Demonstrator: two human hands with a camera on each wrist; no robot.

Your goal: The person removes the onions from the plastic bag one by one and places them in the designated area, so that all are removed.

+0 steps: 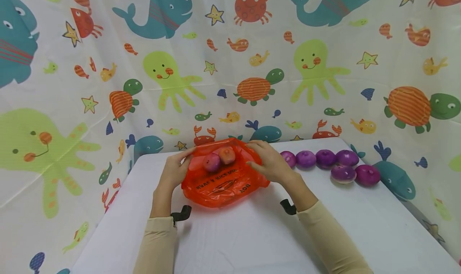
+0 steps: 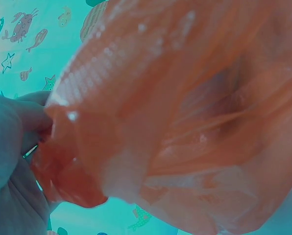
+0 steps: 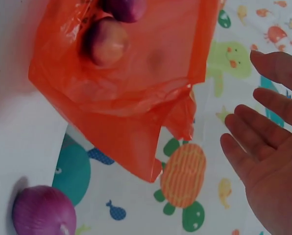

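A translucent orange-red plastic bag (image 1: 207, 192) with black print lies on the white table. Its mouth faces the far side, and two onions (image 1: 212, 162) show inside it. My left hand (image 1: 175, 170) grips the bag's edge at the left; in the left wrist view, crumpled film sits between thumb and fingers. At the opposite side, my right hand (image 1: 271, 162) is beside the bag with its fingers spread. In the right wrist view, those fingers are apart from the bag's torn-looking handle end and hold nothing.
Several purple onions (image 1: 325, 158) stand in a cluster on the right part of the white table (image 1: 230, 242), beyond my right hand. A curtain (image 1: 223, 61) printed with sea animals hangs behind the table and along its sides.
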